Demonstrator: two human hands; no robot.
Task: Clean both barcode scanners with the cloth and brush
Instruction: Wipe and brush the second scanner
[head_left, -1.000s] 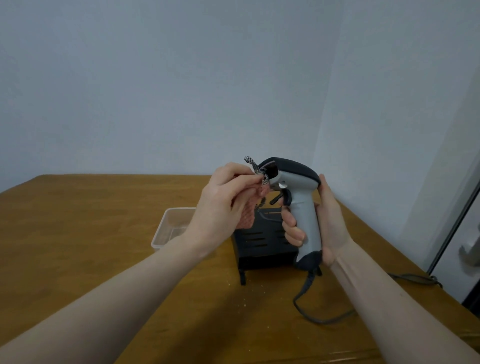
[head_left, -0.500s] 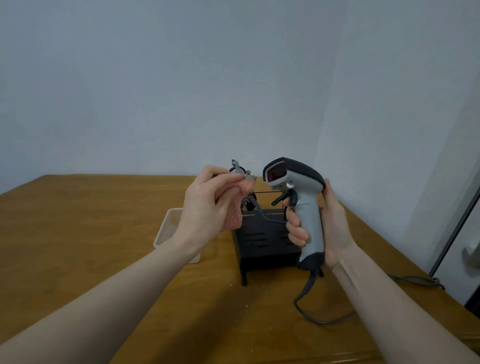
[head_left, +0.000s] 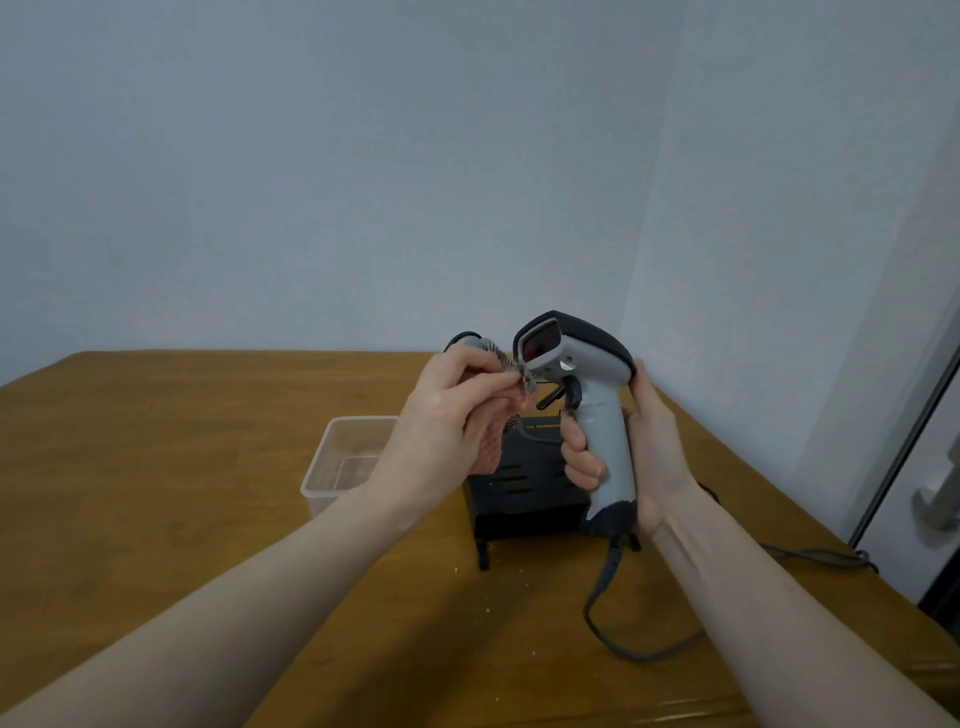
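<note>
Above the wooden table (head_left: 208, 519), right hand (head_left: 652, 457) grips scanner (head_left: 597, 415); left hand (head_left: 447, 431) pinches cloth (head_left: 491, 449).

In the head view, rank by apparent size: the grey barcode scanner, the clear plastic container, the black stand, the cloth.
1. Grey barcode scanner, held nearer the camera.
2-3. Black stand and clear plastic container: both partly hidden, unsure.
4. Cloth, mostly hidden.

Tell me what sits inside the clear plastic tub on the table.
The clear tub looks nearly empty; only a faint patch shows through its bottom, too blurry to name. The left hand, pinching a cloth, covers the tub's right side, so anything there is hidden.
</note>
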